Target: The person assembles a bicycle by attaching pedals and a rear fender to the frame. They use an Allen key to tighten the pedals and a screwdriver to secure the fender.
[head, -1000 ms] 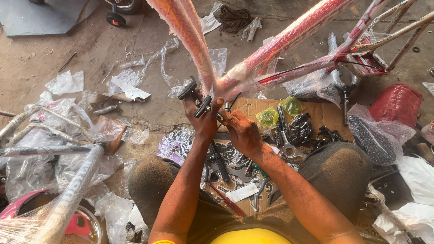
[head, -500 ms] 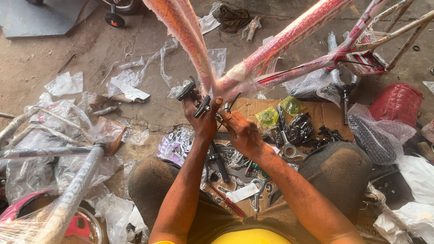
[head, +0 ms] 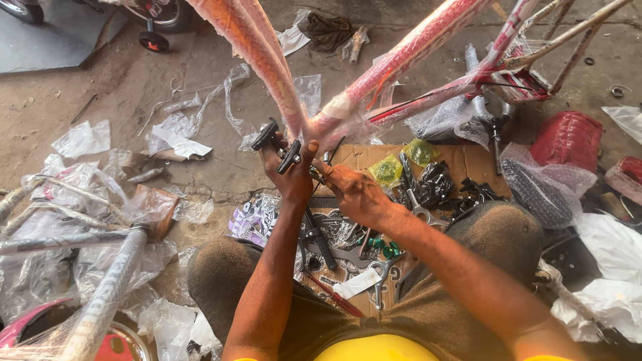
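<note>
Your left hand (head: 292,175) was clenched around a black bike part (head: 279,147) — two dark stubby ends stuck out above your fingers, right against the joint of the pink bicycle frame (head: 348,113). Your right hand (head: 354,194) was closed too, fingers curled at the same joint just beside the left, gripping something small that I could not make out. The two hands were nearly touching, both pressed up to the spot where the frame's plastic-wrapped tubes met.

From that joint, three wrapped tubes fanned out: one up and to the left, one up to the right, and a thinner pair running off to the right edge.

Below your hands, between your two knees, a flat sheet of cardboard (head: 468,164) lay on the floor with loose hardware spread over it — two small yellow-green bags (head: 388,170), a heap of black metal parts (head: 435,184), one silver spanner (head: 378,281), and one red-handled tool (head: 334,297) near your lap.

To your right sat one red ribbed piece (head: 568,140) and a bundle in bubble wrap (head: 542,184), just beside each other. To your left, a second frame wrapped in clear plastic (head: 100,294) lay across crumpled plastic sheets (head: 87,140). Up in the far left corner, one small black wheel (head: 154,41) stood on the concrete floor (head: 80,87), and a dark rag (head: 328,30) lay well apart at the top.
</note>
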Tool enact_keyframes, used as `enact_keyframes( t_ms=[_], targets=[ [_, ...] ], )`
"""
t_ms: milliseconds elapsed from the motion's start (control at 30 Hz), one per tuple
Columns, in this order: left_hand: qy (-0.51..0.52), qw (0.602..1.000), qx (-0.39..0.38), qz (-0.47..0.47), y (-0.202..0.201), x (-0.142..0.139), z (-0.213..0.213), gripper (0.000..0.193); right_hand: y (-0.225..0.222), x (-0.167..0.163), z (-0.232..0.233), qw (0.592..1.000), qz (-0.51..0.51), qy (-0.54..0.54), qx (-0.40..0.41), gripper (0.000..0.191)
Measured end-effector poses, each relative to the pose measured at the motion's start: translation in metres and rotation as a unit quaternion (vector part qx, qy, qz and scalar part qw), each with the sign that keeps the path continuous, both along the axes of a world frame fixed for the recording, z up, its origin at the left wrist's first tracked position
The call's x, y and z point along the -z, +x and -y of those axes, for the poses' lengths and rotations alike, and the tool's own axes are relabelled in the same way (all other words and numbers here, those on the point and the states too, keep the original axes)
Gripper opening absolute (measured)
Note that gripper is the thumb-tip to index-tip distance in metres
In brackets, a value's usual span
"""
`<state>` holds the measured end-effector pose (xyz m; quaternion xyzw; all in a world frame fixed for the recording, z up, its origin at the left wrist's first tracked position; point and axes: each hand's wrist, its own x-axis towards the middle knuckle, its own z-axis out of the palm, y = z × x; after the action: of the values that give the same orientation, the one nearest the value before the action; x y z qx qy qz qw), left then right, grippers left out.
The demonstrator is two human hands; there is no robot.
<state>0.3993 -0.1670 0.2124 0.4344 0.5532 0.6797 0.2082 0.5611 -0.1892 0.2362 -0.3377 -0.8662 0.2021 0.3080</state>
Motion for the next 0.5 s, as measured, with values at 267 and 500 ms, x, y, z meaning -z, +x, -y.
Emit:
enact_keyframes(
  t_ms=[267, 500],
  targets=[
    [-0.011, 1.000, 0.020, 0.012, -0.001, 0.002, -0.004, 0.089, 0.000, -0.005, 0.002, 1.000, 0.008, -0.008, 0.024, 0.054],
    [0.017, 0.994, -0.027, -0.107, 0.003, 0.000, -0.009, 0.089, -0.002, 0.015, 0.003, 0.996, -0.044, 0.061, 0.052, 0.058]
  ],
)
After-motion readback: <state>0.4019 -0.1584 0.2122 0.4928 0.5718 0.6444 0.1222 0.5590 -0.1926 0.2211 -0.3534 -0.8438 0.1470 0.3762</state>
